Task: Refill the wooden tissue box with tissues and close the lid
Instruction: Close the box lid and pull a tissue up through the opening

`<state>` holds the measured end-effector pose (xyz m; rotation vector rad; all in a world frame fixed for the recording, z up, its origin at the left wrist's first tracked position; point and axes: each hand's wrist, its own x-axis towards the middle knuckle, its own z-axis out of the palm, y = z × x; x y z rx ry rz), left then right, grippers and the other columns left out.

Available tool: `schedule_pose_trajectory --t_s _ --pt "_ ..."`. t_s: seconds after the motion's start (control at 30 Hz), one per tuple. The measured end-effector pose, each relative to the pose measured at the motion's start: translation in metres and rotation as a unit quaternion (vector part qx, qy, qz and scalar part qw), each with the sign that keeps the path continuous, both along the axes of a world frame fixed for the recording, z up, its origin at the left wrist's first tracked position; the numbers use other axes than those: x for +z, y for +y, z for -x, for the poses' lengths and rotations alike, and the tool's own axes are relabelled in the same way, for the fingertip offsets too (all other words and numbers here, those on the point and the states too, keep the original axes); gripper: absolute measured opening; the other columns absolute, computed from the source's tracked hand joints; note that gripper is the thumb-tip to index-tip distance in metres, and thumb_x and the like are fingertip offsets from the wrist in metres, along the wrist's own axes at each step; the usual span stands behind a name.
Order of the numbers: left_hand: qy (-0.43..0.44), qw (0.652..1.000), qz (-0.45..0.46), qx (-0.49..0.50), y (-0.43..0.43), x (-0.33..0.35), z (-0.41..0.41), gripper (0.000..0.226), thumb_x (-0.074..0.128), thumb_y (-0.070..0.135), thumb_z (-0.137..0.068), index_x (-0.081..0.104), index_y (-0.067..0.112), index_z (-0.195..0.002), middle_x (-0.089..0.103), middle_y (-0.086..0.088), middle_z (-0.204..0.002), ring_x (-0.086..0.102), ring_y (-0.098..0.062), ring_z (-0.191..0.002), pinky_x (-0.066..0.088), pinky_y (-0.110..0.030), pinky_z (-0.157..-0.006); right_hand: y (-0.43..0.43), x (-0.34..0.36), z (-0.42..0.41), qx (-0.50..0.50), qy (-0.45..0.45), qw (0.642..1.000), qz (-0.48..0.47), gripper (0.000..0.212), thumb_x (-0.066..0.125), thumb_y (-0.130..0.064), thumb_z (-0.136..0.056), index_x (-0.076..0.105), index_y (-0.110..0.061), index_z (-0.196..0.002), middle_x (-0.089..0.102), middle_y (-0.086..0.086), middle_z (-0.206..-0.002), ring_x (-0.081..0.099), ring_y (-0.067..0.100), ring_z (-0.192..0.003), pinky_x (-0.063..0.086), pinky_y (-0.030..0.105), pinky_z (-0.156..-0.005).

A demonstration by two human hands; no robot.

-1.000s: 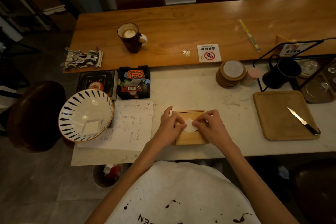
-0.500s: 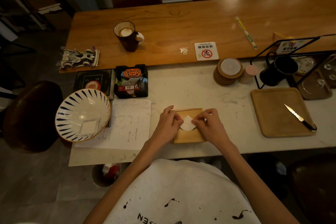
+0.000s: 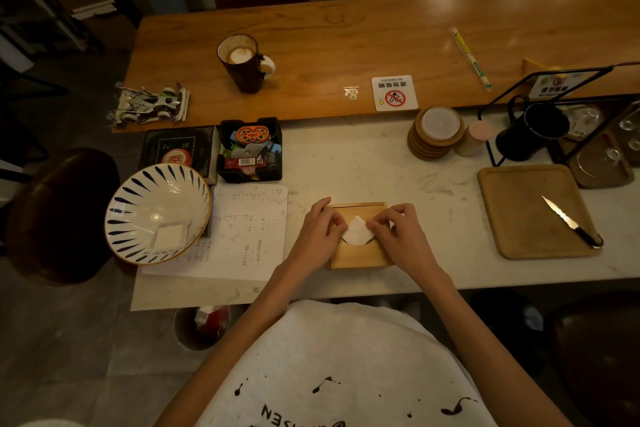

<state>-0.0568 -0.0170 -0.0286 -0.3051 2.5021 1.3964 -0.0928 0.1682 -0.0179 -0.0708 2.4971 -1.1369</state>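
Observation:
A square wooden tissue box [image 3: 360, 255] lies flat on the marble counter near its front edge, lid on. A white tissue [image 3: 357, 232] pokes up through the round hole in the lid. My left hand [image 3: 320, 230] rests on the box's left side with fingertips pinching the tissue's left edge. My right hand [image 3: 398, 236] covers the box's right side and pinches the tissue's right edge. A folded white tissue [image 3: 168, 236] lies in the striped bowl [image 3: 138, 199] at left.
A written sheet of paper [image 3: 251, 236] lies left of the box. A black caddy [image 3: 250, 154] stands behind it. Right: a wooden tray [image 3: 519, 218] with a knife [image 3: 569, 221], stacked coasters [image 3: 434, 133], a black mug [image 3: 533, 132]. A coffee mug [image 3: 244, 62] stands on the wooden table.
The tissue now stands further out of the lid's hole, and both hands have spread slightly apart at its edges. The box has not moved on the counter.

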Motion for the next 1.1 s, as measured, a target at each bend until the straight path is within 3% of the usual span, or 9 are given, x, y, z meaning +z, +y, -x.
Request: schedule_pose_trajectory --t_s 0.27,0.33,0.43,0.5,0.57,0.63,0.73,0.9,1.1 --pt "-0.005 0.999 -0.034 0.003 -0.003 -0.005 -0.003 0.006 0.064 0.019 -0.091 0.062 0.019 -0.097 0.027 0.001 -0.157 0.029 -0.019 -0.143 0.029 -0.042 -0.116 0.004 -0.005 -0.005 0.014 0.013 1.000 0.009 0.013 0.066 -0.036 -0.088 0.066 -0.025 -0.096 0.037 -0.006 -0.120 0.052 0.013 -0.095 0.049 0.032 -0.086" --pt "-0.002 0.999 -0.043 0.019 -0.003 -0.004 -0.004 0.014 0.063 0.019 -0.093 0.060 0.020 -0.107 0.029 0.001 -0.155 0.031 -0.017 -0.142 0.032 -0.041 -0.116 0.003 -0.005 -0.006 -0.001 0.015 1.000 0.020 0.015 0.064 -0.035 -0.091 0.065 -0.024 -0.101 0.040 -0.002 -0.123 0.052 0.013 -0.097 0.048 0.029 -0.086" --pt "-0.042 0.987 -0.120 0.095 0.000 0.000 -0.006 0.046 0.056 0.029 -0.098 0.039 0.024 -0.140 0.033 0.000 -0.153 0.032 -0.016 -0.140 0.033 -0.044 -0.116 0.004 -0.002 -0.010 -0.068 0.002 0.994 0.082 0.034 0.049 -0.041 -0.098 0.055 -0.027 -0.128 0.043 0.001 -0.136 0.050 0.014 -0.114 0.045 0.024 -0.094" --pt "-0.129 0.954 -0.223 0.155 -0.001 -0.001 -0.008 0.058 0.046 0.039 -0.101 0.020 0.028 -0.151 0.028 -0.002 -0.157 0.031 -0.021 -0.142 0.030 -0.045 -0.118 0.006 -0.001 -0.014 -0.108 -0.086 0.979 0.150 0.046 0.035 -0.049 -0.101 0.040 -0.033 -0.143 0.038 -0.006 -0.149 0.041 0.013 -0.131 0.036 0.034 -0.110" --pt "-0.187 0.926 -0.284 0.162 0.000 -0.005 -0.013 0.060 0.037 0.044 -0.103 0.011 0.028 -0.155 0.028 -0.001 -0.157 0.035 -0.023 -0.141 0.029 -0.046 -0.118 0.008 -0.005 -0.020 -0.119 -0.195 0.941 0.252 0.043 0.028 -0.055 -0.100 0.042 -0.040 -0.138 0.044 -0.006 -0.148 0.046 0.009 -0.129 0.036 0.038 -0.111" --pt "-0.183 0.926 -0.299 0.139 0.006 -0.011 -0.020 0.060 0.032 0.045 -0.103 0.009 0.029 -0.155 0.029 0.001 -0.157 0.034 -0.021 -0.141 0.029 -0.046 -0.118 0.009 -0.010 -0.026 -0.080 -0.223 0.935 0.263 0.046 0.032 -0.059 -0.098 0.042 -0.043 -0.139 0.052 -0.008 -0.141 0.053 0.010 -0.123 0.040 0.039 -0.108" --pt "-0.183 0.933 -0.287 0.119 0.014 -0.019 -0.031 0.073 0.042 0.054 -0.096 0.001 0.039 -0.154 0.023 0.005 -0.160 0.028 -0.021 -0.145 0.024 -0.049 -0.120 0.008 -0.019 -0.033 -0.048 -0.177 0.959 0.217 0.059 0.044 -0.053 -0.097 0.022 -0.043 -0.150 0.042 -0.015 -0.147 0.044 0.009 -0.131 0.036 0.036 -0.111" --pt "-0.195 0.929 -0.302 0.092 0.008 -0.022 -0.030 0.106 0.072 0.026 -0.074 0.003 0.043 -0.152 0.033 0.002 -0.153 0.037 -0.023 -0.137 0.030 -0.050 -0.117 0.006 -0.021 -0.036 -0.072 -0.150 0.956 0.242 0.057 0.042 -0.049 -0.098 0.023 -0.038 -0.151 0.044 -0.012 -0.148 0.044 0.009 -0.133 0.035 0.037 -0.113" --pt "-0.155 0.938 -0.300 0.079 -0.006 0.002 0.032 0.110 0.072 0.019 -0.066 0.008 0.041 -0.152 0.038 -0.001 -0.149 0.043 -0.023 -0.132 0.036 -0.049 -0.113 -0.008 0.001 0.020 -0.097 -0.170 0.931 0.309 0.054 0.033 -0.061 -0.097 0.033 -0.042 -0.147 0.047 -0.013 -0.147 0.046 0.009 -0.133 0.032 0.044 -0.115"
